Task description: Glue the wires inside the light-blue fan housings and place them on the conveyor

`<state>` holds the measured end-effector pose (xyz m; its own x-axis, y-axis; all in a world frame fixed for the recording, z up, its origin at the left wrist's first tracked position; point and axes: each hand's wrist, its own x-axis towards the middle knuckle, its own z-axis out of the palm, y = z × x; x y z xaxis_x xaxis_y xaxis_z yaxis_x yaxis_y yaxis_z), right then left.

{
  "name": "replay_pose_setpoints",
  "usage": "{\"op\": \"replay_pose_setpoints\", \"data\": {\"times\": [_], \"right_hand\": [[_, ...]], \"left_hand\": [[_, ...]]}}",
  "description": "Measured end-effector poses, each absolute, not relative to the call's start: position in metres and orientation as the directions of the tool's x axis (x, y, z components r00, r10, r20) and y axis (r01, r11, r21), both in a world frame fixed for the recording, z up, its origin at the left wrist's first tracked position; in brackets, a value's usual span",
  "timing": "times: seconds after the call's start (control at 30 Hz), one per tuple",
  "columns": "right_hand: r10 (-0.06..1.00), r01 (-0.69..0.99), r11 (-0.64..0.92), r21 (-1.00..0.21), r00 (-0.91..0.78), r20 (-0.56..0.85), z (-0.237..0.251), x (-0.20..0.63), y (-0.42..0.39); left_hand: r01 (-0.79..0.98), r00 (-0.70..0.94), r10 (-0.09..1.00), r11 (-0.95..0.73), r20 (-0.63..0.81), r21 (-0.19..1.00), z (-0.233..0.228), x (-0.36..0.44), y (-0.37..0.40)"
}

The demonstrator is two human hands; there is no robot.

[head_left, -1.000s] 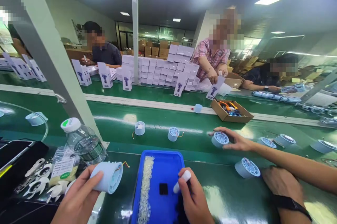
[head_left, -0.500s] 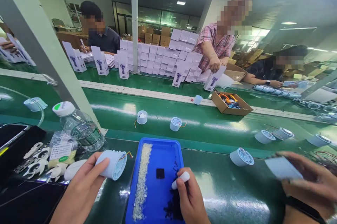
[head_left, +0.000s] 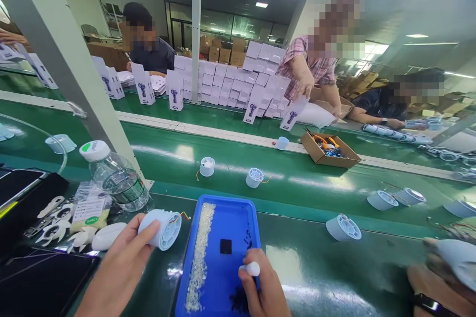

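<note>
My left hand (head_left: 128, 252) is closed around a light blue cylindrical fan housing (head_left: 163, 230), its ribbed open end facing right and thin red and yellow wires sticking out. The housing is held just left of a blue tray (head_left: 223, 280). Over the tray's right side, my right hand (head_left: 267, 282) grips a white pen-like tool (head_left: 253, 269), its rounded end showing; the tip is hidden. In the tray, a strip of small clear pieces (head_left: 199, 257) runs down the left. Small black pieces (head_left: 240, 299) lie on the right, partly behind my right hand, and a black square (head_left: 225, 246) sits mid-tray.
A water bottle (head_left: 119, 183), a labelled bag (head_left: 89, 210) and white plastic parts (head_left: 55, 225) are at left. More housings (head_left: 255, 178) stand on the green belt (head_left: 223, 141). A co-worker's hand (head_left: 427, 277) holds a light blue part at right. A tool box (head_left: 330, 151) sits farther back.
My right hand has shifted slightly down, and the white tool now points more end-on to me. At right, the co-worker's hand has moved down and right. The housing in my left hand stays held.
</note>
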<state>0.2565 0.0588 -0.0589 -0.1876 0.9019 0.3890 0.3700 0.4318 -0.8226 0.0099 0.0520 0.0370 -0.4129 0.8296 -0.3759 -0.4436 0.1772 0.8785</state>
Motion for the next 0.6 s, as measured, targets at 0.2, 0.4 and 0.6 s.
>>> {"op": "replay_pose_setpoints", "data": {"times": [0.2, 0.4, 0.6], "right_hand": [[0.894, 0.346, 0.447, -0.825, -0.206, 0.397, -0.044, 0.241, 0.082], [0.870, 0.173, 0.472, -0.865, 0.065, 0.488, -0.038, 0.216, 0.080], [0.858, 0.051, 0.498, -0.866, 0.114, 0.500, -0.042, 0.223, 0.072]], "left_hand": [[-0.532, -0.365, 0.860, 0.121, -0.356, 0.838, 0.030, 0.018, 0.058], [-0.577, -0.320, 0.883, 0.105, -0.343, 0.810, 0.029, 0.028, 0.055], [-0.533, -0.261, 0.911, 0.139, -0.319, 0.835, 0.031, 0.035, 0.048]]}}
